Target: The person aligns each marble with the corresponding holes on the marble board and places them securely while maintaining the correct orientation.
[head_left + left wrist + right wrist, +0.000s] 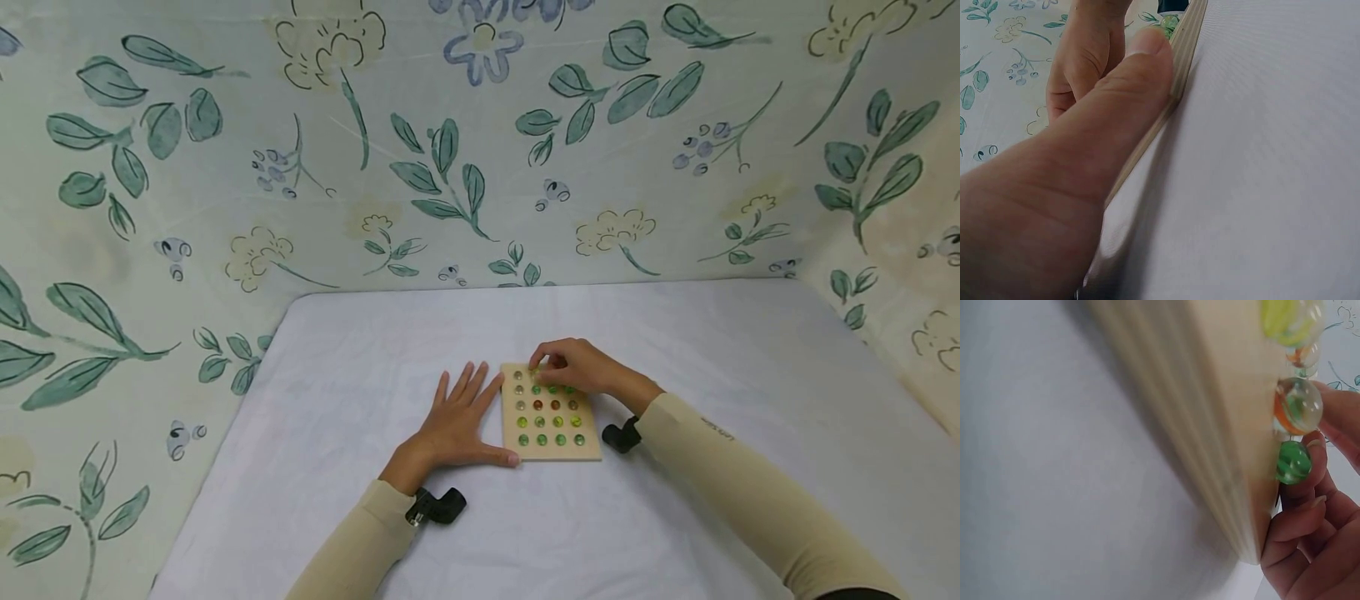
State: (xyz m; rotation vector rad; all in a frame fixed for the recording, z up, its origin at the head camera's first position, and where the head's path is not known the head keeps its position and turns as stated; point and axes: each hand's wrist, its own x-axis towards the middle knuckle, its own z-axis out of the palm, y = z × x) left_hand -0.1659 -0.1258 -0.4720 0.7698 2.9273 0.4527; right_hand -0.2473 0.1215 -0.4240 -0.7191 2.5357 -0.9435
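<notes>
My left hand (459, 421) lies flat and spread on the surface (675, 350), thumb pressed against the board's (551, 450) near-left edge to steady it. My right hand (577, 367) curls over the board's far end, fingertips pinching at a marble (1292, 462) there. I judge that a slip could knock neighbouring marbles from their holes, or nudge the board if my thumb eases off.

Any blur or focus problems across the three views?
Head view: sharp, evenly lit, soft shadows under the hands. Left wrist: thumb fills frame, slightly soft. Right wrist: wooden board edge blurred from closeness; green marble fairly crisp.
</notes>
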